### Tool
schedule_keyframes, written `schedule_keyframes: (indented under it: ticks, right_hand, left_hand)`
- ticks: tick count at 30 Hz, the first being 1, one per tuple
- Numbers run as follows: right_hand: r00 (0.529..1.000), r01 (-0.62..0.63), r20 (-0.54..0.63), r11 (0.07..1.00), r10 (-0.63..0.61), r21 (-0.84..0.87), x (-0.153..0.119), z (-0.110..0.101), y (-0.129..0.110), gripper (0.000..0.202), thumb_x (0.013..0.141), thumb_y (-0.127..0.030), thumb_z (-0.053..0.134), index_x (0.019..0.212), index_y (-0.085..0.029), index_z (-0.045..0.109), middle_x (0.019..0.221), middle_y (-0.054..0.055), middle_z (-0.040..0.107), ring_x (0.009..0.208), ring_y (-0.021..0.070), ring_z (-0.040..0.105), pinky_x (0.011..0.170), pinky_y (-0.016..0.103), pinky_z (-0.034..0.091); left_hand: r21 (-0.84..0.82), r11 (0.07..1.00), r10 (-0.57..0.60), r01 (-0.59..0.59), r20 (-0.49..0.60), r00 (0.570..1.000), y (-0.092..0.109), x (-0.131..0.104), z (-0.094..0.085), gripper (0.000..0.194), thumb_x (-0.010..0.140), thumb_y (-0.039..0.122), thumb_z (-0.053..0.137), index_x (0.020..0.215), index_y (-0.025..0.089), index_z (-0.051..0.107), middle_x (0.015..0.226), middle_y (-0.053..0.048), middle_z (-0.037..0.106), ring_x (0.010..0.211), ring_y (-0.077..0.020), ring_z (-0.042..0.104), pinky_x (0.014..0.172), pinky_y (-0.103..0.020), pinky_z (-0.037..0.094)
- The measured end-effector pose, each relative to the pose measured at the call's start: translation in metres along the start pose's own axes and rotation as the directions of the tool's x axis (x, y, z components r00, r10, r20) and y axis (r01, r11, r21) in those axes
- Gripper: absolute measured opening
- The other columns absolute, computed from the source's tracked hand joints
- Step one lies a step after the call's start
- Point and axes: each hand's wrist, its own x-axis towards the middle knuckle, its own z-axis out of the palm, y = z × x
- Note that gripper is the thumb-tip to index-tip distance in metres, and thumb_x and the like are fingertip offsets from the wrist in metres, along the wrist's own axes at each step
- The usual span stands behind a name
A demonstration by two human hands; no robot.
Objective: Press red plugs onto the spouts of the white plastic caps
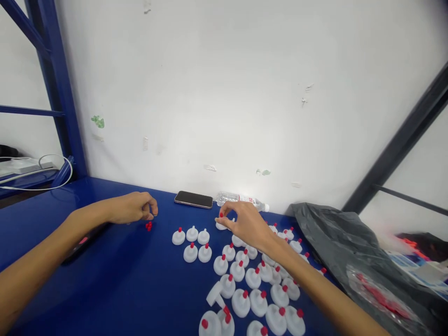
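My left hand [135, 207] hovers over a small pile of red tips [149, 226] on the blue table [115, 284]. Its fingers are curled together, and what they hold, if anything, cannot be made out. Farther right, my right hand [245, 221] pinches a white round nozzle lid [220, 227] by its red tip, at the table surface. Between the hands sit several similar lids; a bare one [192, 233] has no red tip, while a capped one [178, 237] wears one. Many more red-tipped lids [241, 302] cover the table below my right arm, which hides some.
A phone [193, 199] and a clear plastic bottle [241, 199] lie along the wall. A dark flat object [86, 245] is partly under my left arm. At right are a grey plastic sheet [325, 233] and a clear bag of red pieces [385, 301]. Blue posts [63, 84] frame the left.
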Motion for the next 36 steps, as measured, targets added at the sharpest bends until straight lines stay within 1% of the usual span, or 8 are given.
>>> schedule_keyframes:
  ticks: [4,10,13,16,22,27,31,36]
  right_hand:
    - [0.997,0.003,0.077,1.0,-0.002,-0.015,0.003,0.011,0.005,0.01,0.094,-0.029,0.076,0.09,-0.022,0.07,0.09,0.001,0.082,0.093,0.0231,0.077,0.105,0.044,0.046]
    - [0.991,0.008,0.134,0.999,-0.001,-0.05,0.002,0.02,0.013,0.014,0.093,-0.037,0.077,0.089,-0.023,0.075,0.096,0.001,0.082,0.094,0.0213,0.076,0.09,0.033,0.051]
    - [0.995,0.005,0.096,0.994,0.005,-0.107,0.001,0.009,0.016,0.023,0.104,-0.041,0.06,0.1,-0.024,0.076,0.101,0.002,0.081,0.099,0.0229,0.074,0.091,0.035,0.049]
    - [0.998,-0.02,0.05,0.981,0.03,-0.192,0.0,-0.005,0.024,0.037,0.112,-0.034,0.041,0.103,-0.022,0.075,0.098,0.006,0.079,0.097,0.0257,0.072,0.092,0.038,0.046]
    - [0.984,0.008,0.175,0.965,0.04,-0.264,-0.004,-0.002,0.047,0.049,0.109,-0.034,0.045,0.071,-0.021,0.072,0.064,0.005,0.07,0.071,0.0249,0.07,0.077,0.036,0.048]
    - [0.987,0.009,0.161,0.975,0.027,-0.22,-0.005,0.004,0.055,0.023,0.104,-0.022,0.054,0.102,-0.022,0.077,0.088,0.005,0.079,0.084,0.0242,0.074,0.081,0.034,0.051]
    - [0.996,0.007,0.087,0.984,0.008,-0.176,-0.004,-0.005,0.048,0.024,0.104,-0.016,0.05,0.114,-0.024,0.07,0.094,0.005,0.077,0.084,0.023,0.071,0.079,0.035,0.052]
    - [0.998,0.07,0.01,0.992,-0.069,-0.102,-0.008,-0.016,0.018,0.03,0.108,-0.014,0.034,0.127,-0.027,0.053,0.116,0.007,0.066,0.092,0.0193,0.066,0.085,0.035,0.052]
  left_hand:
    - [-0.039,0.999,0.01,-0.008,0.06,0.998,-0.002,0.002,0.003,0.026,0.076,0.034,0.06,0.088,0.018,0.076,0.071,-0.007,0.074,0.069,-0.0235,0.068,0.06,-0.029,0.05]
    - [-0.062,0.998,-0.01,0.016,0.087,0.996,-0.006,0.01,0.008,0.018,0.066,0.032,0.06,0.072,0.02,0.071,0.077,-0.008,0.078,0.067,-0.0229,0.069,0.065,-0.031,0.054]
    - [-0.042,0.999,-0.013,0.016,0.064,0.998,-0.005,0.011,0.011,0.015,0.063,0.029,0.059,0.069,0.021,0.07,0.072,-0.007,0.077,0.065,-0.0236,0.069,0.063,-0.031,0.053]
    - [0.005,1.0,0.004,-0.004,-0.016,1.0,0.001,0.009,0.01,0.013,0.066,0.028,0.058,0.069,0.021,0.07,0.071,-0.007,0.076,0.068,-0.025,0.069,0.062,-0.031,0.05]
    - [0.039,0.996,0.093,-0.086,-0.231,0.968,0.029,0.001,0.004,0.018,0.079,0.036,0.059,0.076,0.022,0.069,0.078,-0.005,0.077,0.074,-0.0251,0.07,0.069,-0.032,0.05]
    - [-0.068,0.987,0.117,-0.147,-0.327,0.938,0.054,-0.006,0.006,0.035,0.092,0.052,0.055,0.099,0.023,0.074,0.081,-0.002,0.077,0.071,-0.021,0.07,0.067,-0.029,0.055]
    - [-0.306,0.922,0.124,-0.238,-0.347,0.93,0.072,-0.011,0.018,0.042,0.092,0.058,0.059,0.102,0.021,0.075,0.091,-0.005,0.077,0.071,-0.0204,0.069,0.05,-0.025,0.052]
    - [-0.485,0.808,0.172,-0.335,-0.349,0.921,0.096,-0.015,0.037,0.039,0.093,0.056,0.064,0.098,0.019,0.075,0.086,-0.005,0.074,0.07,-0.017,0.066,0.049,-0.022,0.054]
